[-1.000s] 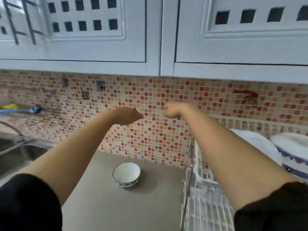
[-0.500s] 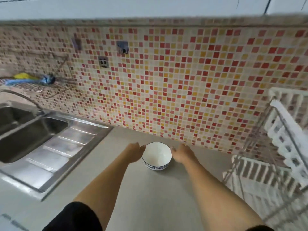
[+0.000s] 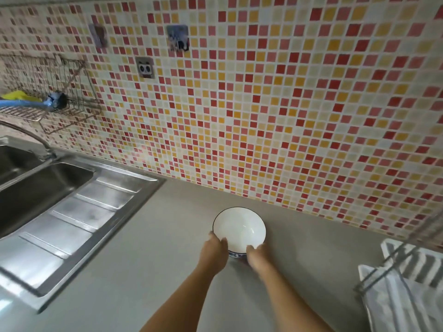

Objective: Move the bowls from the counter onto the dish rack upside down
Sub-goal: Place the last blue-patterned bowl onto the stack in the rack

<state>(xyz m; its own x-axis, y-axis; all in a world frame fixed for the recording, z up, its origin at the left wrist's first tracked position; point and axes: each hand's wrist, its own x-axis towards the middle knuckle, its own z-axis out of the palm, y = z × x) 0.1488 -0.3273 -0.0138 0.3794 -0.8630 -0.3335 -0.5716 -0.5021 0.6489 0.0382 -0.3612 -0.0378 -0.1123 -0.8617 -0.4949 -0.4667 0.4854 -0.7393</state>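
Head view: both grips, left hand (image 3: pixel 214 249) and right hand (image 3: pixel 257 256), clasp the upright bowl (image 3: pixel 239 228) near the table's (image 3: pixel 148 259) back edge; its smooth glazed wall may slip during inversion toward the dish rack (image 3: pixel 395 291).

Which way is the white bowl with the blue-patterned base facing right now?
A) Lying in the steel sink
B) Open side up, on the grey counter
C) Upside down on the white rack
B: the white bowl shows its open inside, on the grey counter, with both hands on its near rim.
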